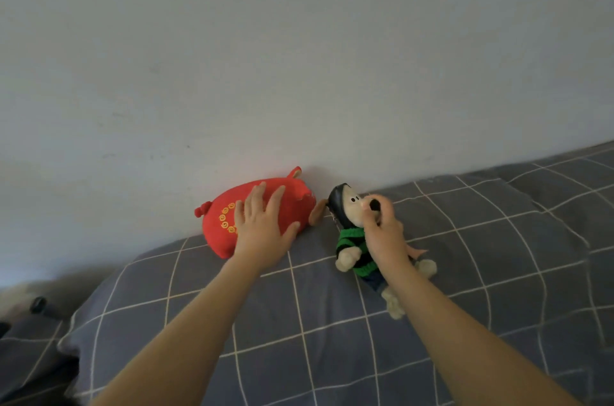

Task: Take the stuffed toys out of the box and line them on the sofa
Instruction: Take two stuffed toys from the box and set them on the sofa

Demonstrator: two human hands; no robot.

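Because the two toys lie side by side along the foot of the pale grey wall [299,56], they read as the start of the row the task asks for, with the wall serving as a backstop. The round red plush pig with yellow swirl embroidery [229,222] rests on its side on the grey sofa cover with its white grid lines [332,322], its back touching the wall and its snout turned toward its neighbour. Just beside it, the beige stuffed dog in a green-and-black striped knitted jumper [350,244] lies on its back, head near the wall, legs trailing toward the camera.

The left hand [262,229] lies flat on the pig with fingers spread and nothing gripped, probably pressing it so it settles and does not roll off the rounded cushion edge. The right hand [382,229] is curled around the dog's head near the muzzle, pinching it, likely to turn or prop the head so the toy faces outward like the pig. Both forearms reach forward from the lower edge of the view, nearly straight and roughly parallel, the wrists bent slightly down.

No box is visible here, so how many toys remain cannot be told. A blurred pale furry shape [23,299] at the far left is too unclear to name.
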